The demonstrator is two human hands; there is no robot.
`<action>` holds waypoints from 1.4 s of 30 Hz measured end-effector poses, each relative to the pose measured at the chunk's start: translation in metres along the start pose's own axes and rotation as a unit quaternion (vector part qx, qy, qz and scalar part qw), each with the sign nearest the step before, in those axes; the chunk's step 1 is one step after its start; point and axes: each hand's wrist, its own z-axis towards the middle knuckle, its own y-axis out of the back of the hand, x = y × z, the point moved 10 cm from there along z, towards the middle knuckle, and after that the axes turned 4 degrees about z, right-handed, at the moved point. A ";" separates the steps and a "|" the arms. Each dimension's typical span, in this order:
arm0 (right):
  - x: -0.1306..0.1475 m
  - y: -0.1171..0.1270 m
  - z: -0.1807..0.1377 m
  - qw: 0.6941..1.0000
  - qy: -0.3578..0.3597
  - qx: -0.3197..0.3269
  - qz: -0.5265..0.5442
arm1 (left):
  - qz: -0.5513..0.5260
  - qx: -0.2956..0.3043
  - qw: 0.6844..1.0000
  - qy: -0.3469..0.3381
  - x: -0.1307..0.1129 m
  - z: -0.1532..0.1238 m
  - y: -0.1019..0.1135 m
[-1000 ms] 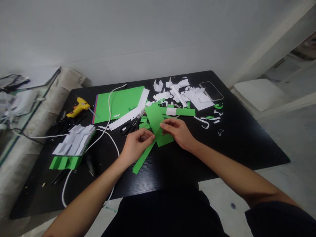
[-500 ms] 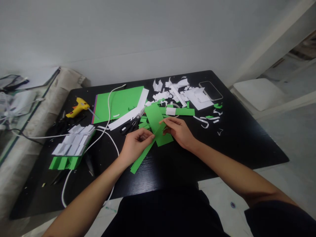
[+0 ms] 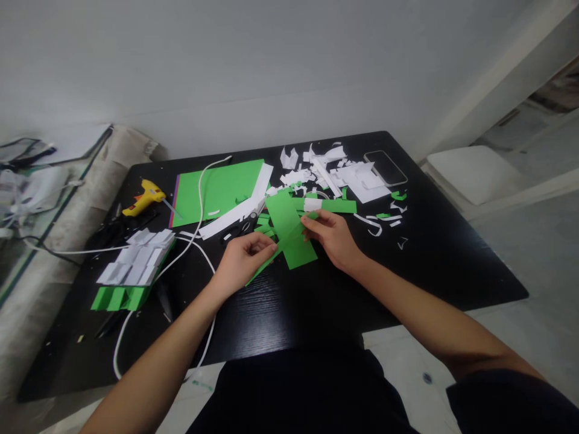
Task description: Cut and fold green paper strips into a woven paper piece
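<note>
A narrow green paper strip (image 3: 261,271) slants between my two hands. My left hand (image 3: 242,262) is closed, pinching it near its lower left part. At the upper right end, my right hand (image 3: 332,241) has its thumb and fingers closed on the same strip, and a bit of green sticks up past the fingertips. Beneath the strip, a wider green paper piece (image 3: 298,253) lies on the table. Black-handled scissors (image 3: 244,226) rest just beyond my left hand, partly covered by paper.
A black table (image 3: 434,259) carries white paper scraps (image 3: 325,166), green sheets (image 3: 221,184), and a phone-like outlined object (image 3: 386,167). At left are a yellow glue gun (image 3: 147,198), a folded white-and-green paper model (image 3: 136,259) and a looping white cable (image 3: 212,265).
My right hand has shifted slightly right and up along with the strip's end. The strip's lower left end has drawn in toward my left hand.
</note>
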 end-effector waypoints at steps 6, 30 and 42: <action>0.000 -0.007 0.003 0.988 -0.010 0.071 -0.137 | 0.128 0.061 0.989 -0.040 -0.007 -0.001 0.000; -0.010 -0.043 -0.025 0.898 -0.088 0.341 -0.262 | 0.093 0.092 0.990 -0.043 -0.016 -0.002 0.018; -0.011 -0.032 -0.012 0.970 -0.091 0.192 -0.119 | -0.214 -0.120 0.969 0.028 0.003 0.005 0.049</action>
